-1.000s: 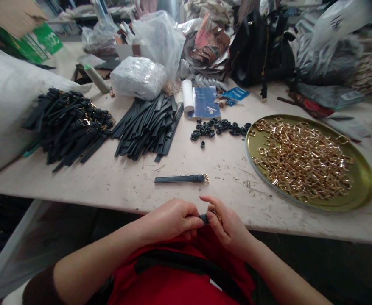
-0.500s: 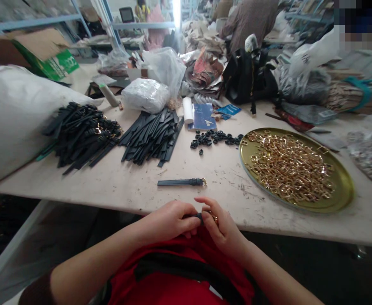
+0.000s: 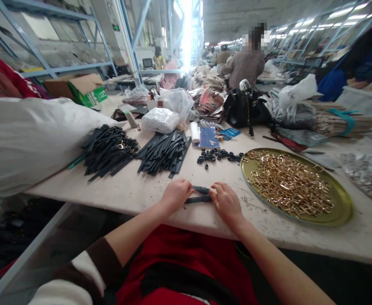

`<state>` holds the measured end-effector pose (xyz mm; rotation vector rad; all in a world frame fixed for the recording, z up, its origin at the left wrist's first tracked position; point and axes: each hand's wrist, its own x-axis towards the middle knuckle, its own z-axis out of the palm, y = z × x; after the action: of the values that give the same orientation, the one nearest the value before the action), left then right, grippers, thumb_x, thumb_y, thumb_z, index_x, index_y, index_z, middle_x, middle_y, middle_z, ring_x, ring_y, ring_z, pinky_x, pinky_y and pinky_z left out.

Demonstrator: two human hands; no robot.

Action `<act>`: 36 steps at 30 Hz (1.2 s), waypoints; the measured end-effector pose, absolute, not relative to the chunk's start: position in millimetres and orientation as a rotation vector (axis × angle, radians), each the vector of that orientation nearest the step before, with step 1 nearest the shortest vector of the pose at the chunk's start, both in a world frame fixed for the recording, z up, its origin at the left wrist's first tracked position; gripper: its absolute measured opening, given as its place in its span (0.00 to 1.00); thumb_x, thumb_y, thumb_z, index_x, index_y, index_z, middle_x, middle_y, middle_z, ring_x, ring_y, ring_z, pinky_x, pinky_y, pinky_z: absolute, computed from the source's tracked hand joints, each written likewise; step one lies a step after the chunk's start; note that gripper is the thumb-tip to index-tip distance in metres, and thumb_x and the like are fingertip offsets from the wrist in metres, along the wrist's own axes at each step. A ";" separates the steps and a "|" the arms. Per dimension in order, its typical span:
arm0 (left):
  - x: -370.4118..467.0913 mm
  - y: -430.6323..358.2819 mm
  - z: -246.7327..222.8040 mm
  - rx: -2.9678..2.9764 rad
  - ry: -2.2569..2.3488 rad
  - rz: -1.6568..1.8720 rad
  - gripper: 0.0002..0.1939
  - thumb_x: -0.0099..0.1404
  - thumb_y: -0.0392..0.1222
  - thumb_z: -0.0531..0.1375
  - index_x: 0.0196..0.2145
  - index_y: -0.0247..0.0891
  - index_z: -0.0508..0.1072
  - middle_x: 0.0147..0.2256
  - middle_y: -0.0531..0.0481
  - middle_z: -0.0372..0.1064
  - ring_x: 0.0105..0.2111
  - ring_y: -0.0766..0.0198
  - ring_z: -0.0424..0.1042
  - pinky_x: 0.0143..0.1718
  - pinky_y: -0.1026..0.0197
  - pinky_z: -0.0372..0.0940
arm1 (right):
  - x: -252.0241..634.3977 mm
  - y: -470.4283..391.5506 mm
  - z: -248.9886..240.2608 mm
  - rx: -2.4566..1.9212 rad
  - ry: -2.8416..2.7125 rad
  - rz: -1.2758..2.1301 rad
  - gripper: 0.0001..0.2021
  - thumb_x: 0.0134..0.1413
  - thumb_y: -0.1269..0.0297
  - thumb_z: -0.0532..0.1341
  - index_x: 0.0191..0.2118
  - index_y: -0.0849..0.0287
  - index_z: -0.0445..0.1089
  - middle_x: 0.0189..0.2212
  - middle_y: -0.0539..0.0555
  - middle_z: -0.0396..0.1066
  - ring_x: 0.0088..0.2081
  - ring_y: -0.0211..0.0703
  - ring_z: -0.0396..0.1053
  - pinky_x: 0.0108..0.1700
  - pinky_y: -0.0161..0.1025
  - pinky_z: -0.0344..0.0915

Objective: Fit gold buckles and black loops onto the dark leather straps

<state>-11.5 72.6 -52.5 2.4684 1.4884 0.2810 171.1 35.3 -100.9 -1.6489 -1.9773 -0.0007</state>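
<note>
Two short dark straps lie close together over the table, between my hands. The upper strap (image 3: 200,189) runs from the fingers of my left hand (image 3: 175,197), closed on its left end, to the fingertips of my right hand (image 3: 227,204), bent around its right end. Just below it, the lower strap (image 3: 198,199) appears to rest on the tabletop, its right end also by my right fingers. My fingers cover the ends of both straps. Beyond my hands lie a heap of plain dark strips (image 3: 163,154) and scattered small black loops (image 3: 217,156).
On the right stands a round gold tray (image 3: 343,212) with many gold buckles (image 3: 290,184). At left are a pile of straps with buckles (image 3: 107,150) and a big white sack (image 3: 42,140). A black bag (image 3: 244,108) and plastic-wrapped bundles (image 3: 160,120) line the back.
My hands have moved forward from near my lap to over the table, with a strap between them, beside the strap that was lying there. The view has tilted up.
</note>
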 end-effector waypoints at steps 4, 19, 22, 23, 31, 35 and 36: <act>-13.4 120.3 -44.4 2.485 1.706 0.254 0.15 0.65 0.43 0.48 0.39 0.32 0.70 0.41 0.36 0.66 0.44 0.53 0.66 0.45 0.56 0.58 | 154.7 42.4 -103.2 -1.491 -2.210 -0.147 0.18 0.56 0.58 0.53 0.49 0.60 0.65 0.50 0.63 0.64 0.50 0.54 0.60 0.50 0.50 0.56; -39.8 139.9 -4.0 2.335 1.875 0.868 0.12 0.61 0.49 0.51 0.33 0.37 0.65 0.33 0.48 0.69 0.32 0.63 0.70 0.33 0.64 0.62 | 159.4 50.6 -105.0 -1.420 -1.897 -0.001 0.17 0.55 0.63 0.53 0.51 0.60 0.63 0.45 0.62 0.66 0.47 0.51 0.63 0.49 0.51 0.60; -36.0 92.4 22.9 2.245 1.566 1.341 0.07 0.58 0.44 0.55 0.28 0.40 0.59 0.36 0.50 0.69 0.33 0.65 0.69 0.34 0.64 0.62 | 151.8 38.6 -86.7 -1.341 -1.763 0.149 0.16 0.56 0.63 0.52 0.51 0.58 0.60 0.36 0.57 0.67 0.37 0.44 0.65 0.40 0.43 0.64; -31.5 75.8 27.1 2.242 1.445 1.337 0.09 0.57 0.42 0.55 0.26 0.40 0.56 0.34 0.52 0.69 0.32 0.66 0.69 0.34 0.64 0.62 | 147.0 33.8 -79.1 -1.312 -1.773 0.216 0.17 0.56 0.63 0.53 0.51 0.58 0.59 0.33 0.55 0.67 0.33 0.42 0.65 0.37 0.41 0.64; 0.5 18.5 -2.9 1.197 0.894 0.554 0.17 0.56 0.41 0.55 0.45 0.39 0.62 0.42 0.48 0.66 0.24 0.72 0.66 0.20 0.68 0.59 | 184.6 53.5 -61.6 -1.578 -2.017 0.117 0.13 0.56 0.65 0.51 0.45 0.61 0.64 0.37 0.55 0.68 0.31 0.38 0.66 0.35 0.35 0.63; 2.6 26.4 -16.3 0.834 0.759 0.516 0.39 0.53 0.33 0.59 0.58 0.47 0.46 0.57 0.43 0.53 0.40 0.61 0.71 0.28 0.67 0.65 | 248.3 109.3 -68.9 -1.883 -1.903 -0.028 0.15 0.55 0.66 0.51 0.46 0.66 0.65 0.38 0.60 0.67 0.31 0.41 0.66 0.36 0.38 0.62; 3.7 30.1 -18.9 0.784 0.749 0.525 0.40 0.54 0.32 0.59 0.59 0.47 0.43 0.56 0.42 0.54 0.42 0.60 0.70 0.30 0.66 0.65 | 259.6 124.1 -70.3 -1.924 -1.890 -0.051 0.15 0.54 0.66 0.52 0.46 0.66 0.66 0.39 0.62 0.66 0.34 0.44 0.66 0.38 0.40 0.61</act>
<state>3.7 30.1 -18.9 0.7840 0.7490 0.5249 259.6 124.1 -70.3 -1.9241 -1.8902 -0.0512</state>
